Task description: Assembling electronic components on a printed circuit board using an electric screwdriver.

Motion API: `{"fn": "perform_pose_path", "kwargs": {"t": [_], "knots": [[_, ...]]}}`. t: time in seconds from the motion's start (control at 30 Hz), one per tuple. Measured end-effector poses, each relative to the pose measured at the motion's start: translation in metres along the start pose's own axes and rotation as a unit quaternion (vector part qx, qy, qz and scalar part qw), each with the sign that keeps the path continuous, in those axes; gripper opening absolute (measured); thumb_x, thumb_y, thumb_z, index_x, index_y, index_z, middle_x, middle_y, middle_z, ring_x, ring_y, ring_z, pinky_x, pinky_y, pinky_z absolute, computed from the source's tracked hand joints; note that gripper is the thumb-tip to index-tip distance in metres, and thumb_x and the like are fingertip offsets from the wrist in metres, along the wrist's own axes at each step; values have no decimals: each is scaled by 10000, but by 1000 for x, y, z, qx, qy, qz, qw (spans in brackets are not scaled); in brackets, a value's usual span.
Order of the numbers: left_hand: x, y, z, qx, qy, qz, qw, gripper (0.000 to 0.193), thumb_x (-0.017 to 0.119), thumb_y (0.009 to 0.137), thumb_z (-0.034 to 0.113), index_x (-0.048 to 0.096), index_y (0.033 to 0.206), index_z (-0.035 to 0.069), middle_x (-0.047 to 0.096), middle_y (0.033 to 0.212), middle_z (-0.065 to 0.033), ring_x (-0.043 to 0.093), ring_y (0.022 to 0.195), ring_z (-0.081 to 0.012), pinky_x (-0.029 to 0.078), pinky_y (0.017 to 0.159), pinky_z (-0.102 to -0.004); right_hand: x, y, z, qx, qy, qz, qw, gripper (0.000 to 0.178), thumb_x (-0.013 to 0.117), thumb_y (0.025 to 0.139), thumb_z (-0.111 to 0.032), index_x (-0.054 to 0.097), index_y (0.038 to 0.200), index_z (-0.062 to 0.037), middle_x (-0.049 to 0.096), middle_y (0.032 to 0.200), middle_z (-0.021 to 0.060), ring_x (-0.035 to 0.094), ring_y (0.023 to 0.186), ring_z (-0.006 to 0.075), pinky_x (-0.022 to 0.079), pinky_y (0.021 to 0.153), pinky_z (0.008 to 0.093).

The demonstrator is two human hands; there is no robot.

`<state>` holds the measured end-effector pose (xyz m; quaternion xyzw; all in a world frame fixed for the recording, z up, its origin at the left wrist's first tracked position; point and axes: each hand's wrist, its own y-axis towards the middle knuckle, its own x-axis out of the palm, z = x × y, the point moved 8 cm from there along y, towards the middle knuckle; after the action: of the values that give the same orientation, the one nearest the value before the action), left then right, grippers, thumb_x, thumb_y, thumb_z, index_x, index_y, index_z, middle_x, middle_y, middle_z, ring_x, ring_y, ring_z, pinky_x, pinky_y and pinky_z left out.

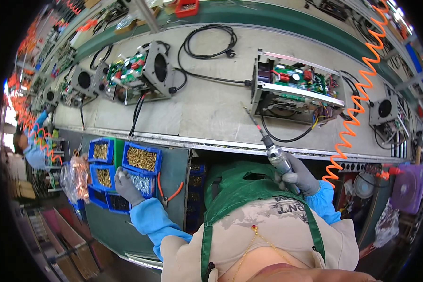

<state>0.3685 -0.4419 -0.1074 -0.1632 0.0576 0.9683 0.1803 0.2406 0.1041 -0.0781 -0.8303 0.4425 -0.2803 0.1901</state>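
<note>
Factory benches filled the frame, a long pale surface [211, 113] running across its middle with a green conveyor band [268, 19] behind it along the top.

Nearest, at the lower centre, lay the person's green apron [239, 188] over a beige top. Lower left of centre, the left hand [127, 185], in a grey glove with a blue sleeve cover, reached into a blue bin of silvery screws [142, 182]; its grip was curled down among the screws, and I could not tell whether the fingers had closed on any. Just above that bin sat a blue bin of brass-coloured screws [142, 158], with two more brass-filled blue bins [101, 151] to its left. Orange-handled pliers [167, 195] lay just right of the bins on a dark green tray [174, 169].

Right of centre, the right hand [301, 176], gloved likewise, was clamped around a pneumatic screwdriver [275, 155], whose bit pointed up-left toward the surface. An orange coiled hose [357, 108] rose along the right of the frame.

Farther off, right of centre on the surface, stood an open metal chassis [296, 91] with a green circuit board on top. A black cable [207, 47] looped to its left. At upper left sat another unit with a round fan opening [148, 70].
</note>
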Motion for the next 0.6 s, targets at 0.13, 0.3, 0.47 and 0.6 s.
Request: {"fn": "perform_pose_path", "kwargs": {"t": [0.13,0.3,0.47,0.6], "knots": [[130,-48,103,86,-69,-214,971,277,448,916,92,601,1130,5,605,902,-57,535,754,-103,429,664,-218,-15,-21,6,-56,63,87,993,778,706,605,-334,421,1265,-38,573,775,77,575,569,136,469,513,253],[291,-148,218,302,-149,-437,834,245,479,891,72,611,1095,41,653,942,-95,617,850,-183,477,722,-309,-25,-25,13,-79,64,178,979,816,734,578,-466,449,1223,-54,573,763,63,569,555,128,472,498,238],[373,-246,290,574,-22,-493,653,172,475,913,122,603,992,40,634,876,-154,602,844,-329,453,846,-380,-12,-17,20,-131,110,187,967,537,608,703,-181,452,1184,0,572,772,96,572,559,162,473,524,283],[417,-271,280,618,89,-535,569,196,454,918,155,604,941,32,620,852,-162,586,809,-340,445,826,-422,-1,-11,21,-147,104,212,960,563,634,700,-217,453,1187,-1,577,776,96,574,561,156,475,521,283]]}}
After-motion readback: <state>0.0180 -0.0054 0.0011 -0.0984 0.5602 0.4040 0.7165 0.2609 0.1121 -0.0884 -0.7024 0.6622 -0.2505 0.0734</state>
